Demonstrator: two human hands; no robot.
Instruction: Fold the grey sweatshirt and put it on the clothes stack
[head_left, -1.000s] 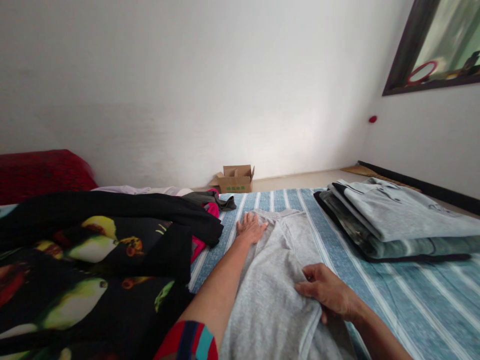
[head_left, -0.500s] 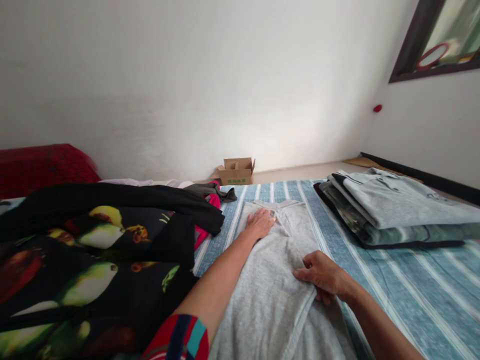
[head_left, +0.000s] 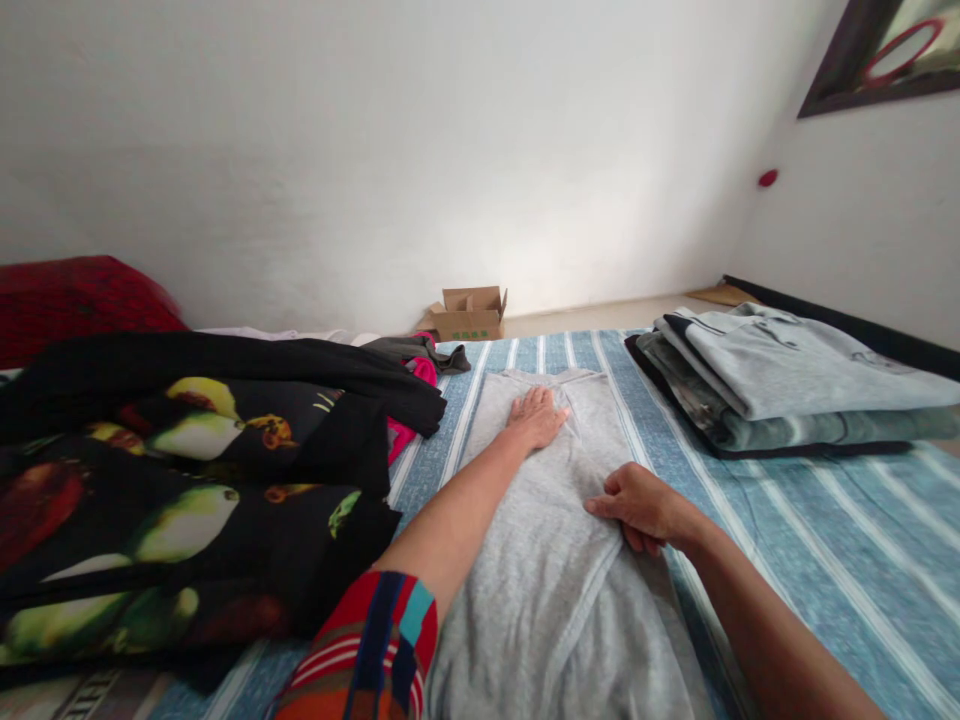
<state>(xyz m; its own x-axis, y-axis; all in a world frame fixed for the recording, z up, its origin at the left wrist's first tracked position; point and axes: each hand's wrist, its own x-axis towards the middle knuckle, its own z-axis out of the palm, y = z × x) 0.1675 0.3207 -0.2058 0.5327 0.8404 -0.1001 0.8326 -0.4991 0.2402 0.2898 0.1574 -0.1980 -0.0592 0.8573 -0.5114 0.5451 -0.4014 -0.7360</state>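
A light grey garment [head_left: 555, 570] lies lengthwise on the blue striped bedsheet [head_left: 825, 540] in front of me. My left hand [head_left: 536, 416] rests flat on its far end, fingers stretched out. My right hand [head_left: 637, 505] sits on the garment's right side with the fingers curled down, pinching a folded edge of the grey cloth.
A heap of dark clothes with a yellow-green fruit print [head_left: 187, 470] fills the left of the bed, with a pink piece [head_left: 420, 380] poking out. A stack of folded grey clothes [head_left: 780, 385] sits at the right. A small cardboard box [head_left: 469, 313] stands by the wall. A red pillow [head_left: 75, 300] lies far left.
My left hand slid right, from the garment's left edge onto its middle near the far end. My right hand kept its pinch on the fold. The camera tilted downward.
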